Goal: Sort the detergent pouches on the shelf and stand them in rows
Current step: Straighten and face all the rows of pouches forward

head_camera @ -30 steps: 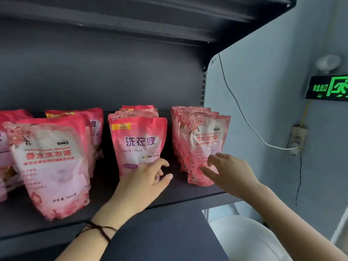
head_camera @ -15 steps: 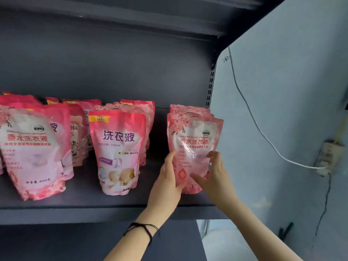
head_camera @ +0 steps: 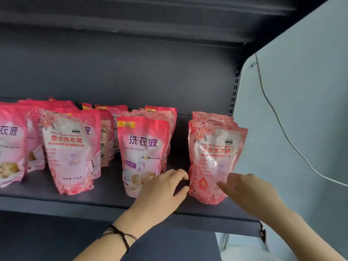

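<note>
Dark shelf [head_camera: 105, 187], pink detergent pouches [head_camera: 69, 147] standing on it in loose rows. Right-end row backed toward the wall; its front pouch [head_camera: 212, 159] stood near the shelf's front lip. I judged it soft, liquid-filled and bottom-heavy, with slick glossy film. Best taken low by both side seams, not by the limp top. My left hand [head_camera: 162, 189] curved loosely at its left edge, gripping nothing. My right hand [head_camera: 250, 193], fingers extended, lay against its lower front. Blur hid actual fingertip contact. Rear pouches mostly covered, and the leftmost pouch [head_camera: 9, 144] was cut off.

Soft even light, hands perhaps motion-blurred
</note>
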`<state>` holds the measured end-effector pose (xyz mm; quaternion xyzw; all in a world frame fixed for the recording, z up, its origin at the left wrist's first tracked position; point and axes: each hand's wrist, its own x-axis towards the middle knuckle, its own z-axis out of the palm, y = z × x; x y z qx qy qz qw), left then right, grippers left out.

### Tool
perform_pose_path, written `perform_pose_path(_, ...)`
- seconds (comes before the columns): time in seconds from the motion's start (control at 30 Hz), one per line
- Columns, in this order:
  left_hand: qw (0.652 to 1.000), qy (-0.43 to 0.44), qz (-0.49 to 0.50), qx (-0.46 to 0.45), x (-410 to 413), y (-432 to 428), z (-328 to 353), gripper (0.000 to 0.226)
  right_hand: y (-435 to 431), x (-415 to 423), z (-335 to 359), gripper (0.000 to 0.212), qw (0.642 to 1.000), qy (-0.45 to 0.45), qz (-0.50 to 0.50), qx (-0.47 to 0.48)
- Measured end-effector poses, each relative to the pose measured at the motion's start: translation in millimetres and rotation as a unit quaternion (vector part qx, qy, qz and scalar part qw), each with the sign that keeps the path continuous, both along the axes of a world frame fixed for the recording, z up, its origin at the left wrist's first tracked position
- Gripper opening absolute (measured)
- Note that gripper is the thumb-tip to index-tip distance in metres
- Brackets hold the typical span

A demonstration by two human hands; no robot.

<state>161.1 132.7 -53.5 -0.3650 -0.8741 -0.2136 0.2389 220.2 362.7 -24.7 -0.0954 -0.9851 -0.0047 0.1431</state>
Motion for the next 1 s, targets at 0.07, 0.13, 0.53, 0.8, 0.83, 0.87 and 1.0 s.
perform_pose_path(0.07,0.998,0.038,0.027,-0.035,2.2,-29.3,23.6,0.028,-10.0,2.4,17.7,0.041,1.000,-0.024,0.017,-0.005)
perform_pose_path(0.13,0.991,0.081,0.048,-0.091,0.8,-59.4,52.0,0.028,-22.9,2.8,38.7,0.038,0.998,-0.029,0.052,0.008)
perform_pose_path(0.53,0.970,0.166,0.088,-0.155,-77.5,-152.1,157.5,0.037,-133.4,-67.3,134.9,0.037,0.982,0.085,0.159,0.047)
perform_pose_path(0.8,0.995,0.079,0.000,-0.067,-114.7,-137.8,142.3,0.008,-142.8,-89.1,120.9,0.013,0.982,0.123,0.144,-0.008)
perform_pose_path(0.83,0.996,0.061,-0.008,-0.066,-117.4,-137.8,144.9,0.007,-142.7,-90.1,121.3,0.012,0.982,0.124,0.144,-0.012)
perform_pose_path(0.87,0.997,0.042,-0.013,-0.070,-118.4,-138.0,147.4,0.006,-143.2,-90.4,121.1,0.011,0.982,0.124,0.145,-0.012)
perform_pose_path(1.0,0.993,0.043,0.005,-0.111,-128.4,-138.4,156.9,0.004,-144.9,-94.8,121.1,0.011,0.979,0.130,0.159,-0.011)
